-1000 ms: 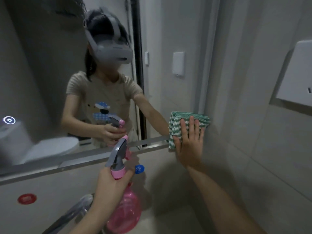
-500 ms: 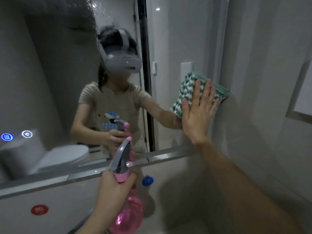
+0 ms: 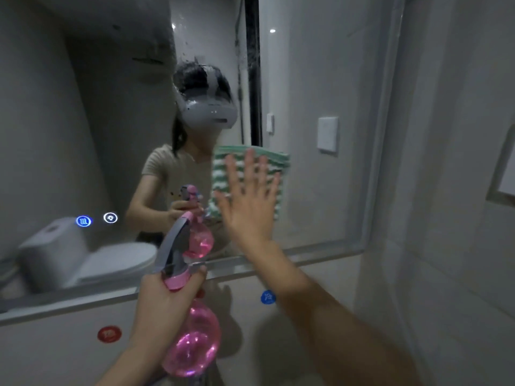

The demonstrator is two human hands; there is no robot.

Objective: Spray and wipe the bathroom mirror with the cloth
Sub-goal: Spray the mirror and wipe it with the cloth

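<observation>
Right hand (image 3: 250, 207) sits flat at frame centre, fingers (image 3: 249, 174) spread wide, palm pressing the cloth (image 3: 276, 162) against the mirror (image 3: 320, 190). Cloth is green-and-white striped, folded into a rough square, pinned between palm and glass, just above the mirror's lower edge. It shows past the fingertips at top and right.

Left hand (image 3: 164, 302) is at lower centre, fingers wrapped tight around the neck of the spray bottle (image 3: 192, 349). Bottle is pink and translucent with a grey trigger head (image 3: 174, 252), nozzle pointing up toward the glass. It hangs clear of the mirror, to the left of the cloth.

Water droplets and streaks (image 3: 192, 65) sit on the glass at upper centre. Two lit round icons (image 3: 97, 219) glow on the mirror at mid left. Reflected toilet (image 3: 83, 257) shows at lower left. Red round sticker (image 3: 109, 333) at lower left and blue round sticker (image 3: 268, 297) at lower centre are on the wall below the mirror frame.
</observation>
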